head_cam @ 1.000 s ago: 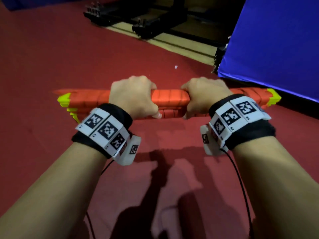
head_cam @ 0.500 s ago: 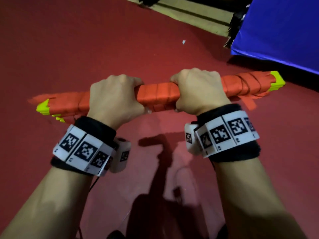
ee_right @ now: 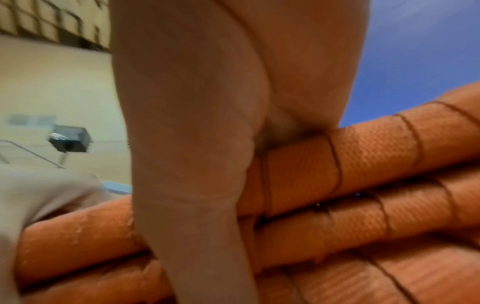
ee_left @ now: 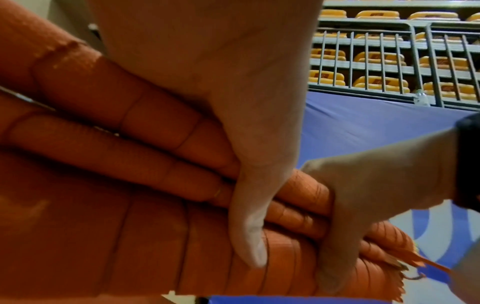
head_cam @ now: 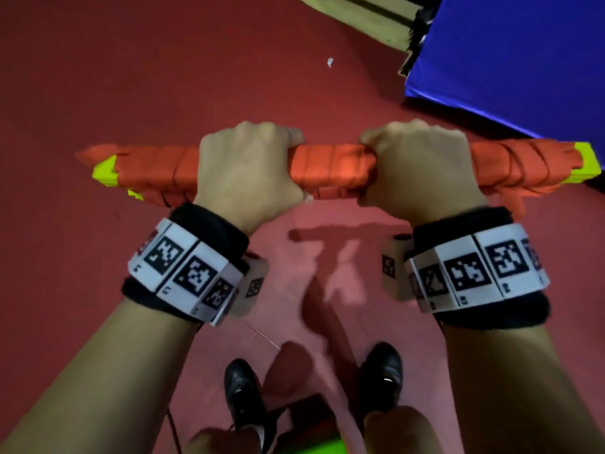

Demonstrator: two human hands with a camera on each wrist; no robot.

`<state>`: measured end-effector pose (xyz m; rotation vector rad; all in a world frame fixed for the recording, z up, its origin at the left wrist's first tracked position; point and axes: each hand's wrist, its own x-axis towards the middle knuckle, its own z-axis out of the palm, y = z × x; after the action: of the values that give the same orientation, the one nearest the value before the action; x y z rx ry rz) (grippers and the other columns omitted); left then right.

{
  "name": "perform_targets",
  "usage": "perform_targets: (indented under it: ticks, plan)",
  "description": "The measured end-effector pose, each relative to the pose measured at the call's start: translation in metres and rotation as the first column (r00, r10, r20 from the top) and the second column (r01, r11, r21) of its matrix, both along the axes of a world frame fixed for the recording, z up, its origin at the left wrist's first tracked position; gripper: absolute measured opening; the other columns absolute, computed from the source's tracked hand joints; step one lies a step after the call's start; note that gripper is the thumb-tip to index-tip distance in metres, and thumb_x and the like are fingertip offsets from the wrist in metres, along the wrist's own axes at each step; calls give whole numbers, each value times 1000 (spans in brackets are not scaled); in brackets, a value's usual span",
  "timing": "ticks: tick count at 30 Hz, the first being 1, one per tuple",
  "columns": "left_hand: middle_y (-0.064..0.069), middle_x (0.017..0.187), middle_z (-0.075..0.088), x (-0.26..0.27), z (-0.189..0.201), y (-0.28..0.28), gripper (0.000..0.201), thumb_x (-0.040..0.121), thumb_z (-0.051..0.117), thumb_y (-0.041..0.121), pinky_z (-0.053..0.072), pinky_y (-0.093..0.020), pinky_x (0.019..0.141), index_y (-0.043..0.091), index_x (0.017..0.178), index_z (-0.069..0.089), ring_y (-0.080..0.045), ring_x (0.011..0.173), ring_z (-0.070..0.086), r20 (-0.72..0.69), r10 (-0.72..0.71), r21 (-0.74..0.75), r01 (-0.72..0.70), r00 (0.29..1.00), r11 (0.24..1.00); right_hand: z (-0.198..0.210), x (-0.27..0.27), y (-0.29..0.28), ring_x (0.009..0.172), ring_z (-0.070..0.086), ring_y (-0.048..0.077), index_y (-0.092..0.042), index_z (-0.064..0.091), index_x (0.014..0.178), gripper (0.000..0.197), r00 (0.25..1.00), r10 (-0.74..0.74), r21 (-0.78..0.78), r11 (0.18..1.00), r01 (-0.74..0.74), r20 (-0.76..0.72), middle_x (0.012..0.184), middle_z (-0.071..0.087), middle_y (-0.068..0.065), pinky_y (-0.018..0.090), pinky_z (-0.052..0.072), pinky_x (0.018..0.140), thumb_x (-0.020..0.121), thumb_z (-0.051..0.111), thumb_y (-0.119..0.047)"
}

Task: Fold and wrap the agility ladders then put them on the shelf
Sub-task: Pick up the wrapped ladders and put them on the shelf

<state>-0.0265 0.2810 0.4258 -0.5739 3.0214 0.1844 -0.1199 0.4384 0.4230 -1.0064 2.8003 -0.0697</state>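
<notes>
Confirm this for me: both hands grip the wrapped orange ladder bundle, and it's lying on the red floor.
Not lying on the floor: the head view shows the ladder bundle held up above the red floor, shoes far beneath. Left hand and right hand both grip it.

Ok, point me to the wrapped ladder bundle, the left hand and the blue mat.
wrapped ladder bundle (head_cam: 330, 165): head view, orange strap wrapping between the hands.
left hand (head_cam: 242, 172): head view, back of the hand gripping the bundle.
blue mat (head_cam: 510, 54): head view, its top surface, upper right.
</notes>
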Motion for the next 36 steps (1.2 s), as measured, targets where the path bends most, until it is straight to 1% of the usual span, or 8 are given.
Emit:
perform_targets:
  ticks: [4,11,16,22,26,29,33,36]
  plan:
    - [-3,99,72,-5,58,20,54,68,83,59,37,-36,72,35,115,70,-38,101,66,41,-22,44,20,999,999,65,-5,18,99,66,35,-32,68,110,37,998,-17,41,999,15,54,104,69,5,37,39,76,74,80,-30]
    - [-3,98,72,-43,160,33,53,68,84,58,38,-36,73,34,113,69,-37,101,66,42,-84,29,83,996,996,163,-32,35,104,64,34,-30,66,108,37,998,-61,44,997,60,11,110,67,4,35,31,75,74,81,-31]
    - [1,95,70,-80,229,34,56,66,85,61,42,-36,75,34,112,70,-33,100,67,9,-154,-32,154,988,988,233,-63,39,94,62,31,-32,59,89,32,988,-142,20,990,142,55,88,56,-1,35,33,74,70,84,-28]
    - [9,84,61,-113,300,42,52,66,85,61,39,-35,74,35,107,70,-27,93,64,-33,-209,-87,205,977,975,299,-93,52,82,45,25,-32,65,100,40,992,-124,-17,992,125,21,71,39,-8,34,32,73,68,88,-34]
    - [12,82,59,-134,336,52,50,66,86,62,39,-35,75,38,107,70,-20,85,54,-40,-227,-104,222,973,969,333,-110,66,95,62,30,-31,67,104,45,995,-100,-43,994,100,-4,81,50,-4,34,34,73,66,90,-38]
    - [14,73,50,-154,366,70,54,64,86,63,36,-34,75,38,109,71,-17,83,49,-20,-239,-141,234,971,962,359,-126,85,102,64,29,-31,68,109,50,995,-95,-40,995,94,-27,91,58,-2,34,34,73,65,90,-40]
    - [11,72,55,-189,416,108,52,58,86,65,43,-34,73,35,98,71,-21,78,53,2,-245,-148,243,969,959,403,-153,124,100,65,28,-31,66,106,50,992,-123,-27,992,122,-33,91,58,-4,34,34,72,63,90,-42]
    - [9,72,56,-214,454,140,56,54,87,66,41,-33,69,34,98,72,-24,81,58,-35,-285,-177,275,958,945,443,-176,157,101,65,27,-31,66,109,56,989,-142,-19,990,141,-42,94,61,-4,34,36,74,61,92,-43]
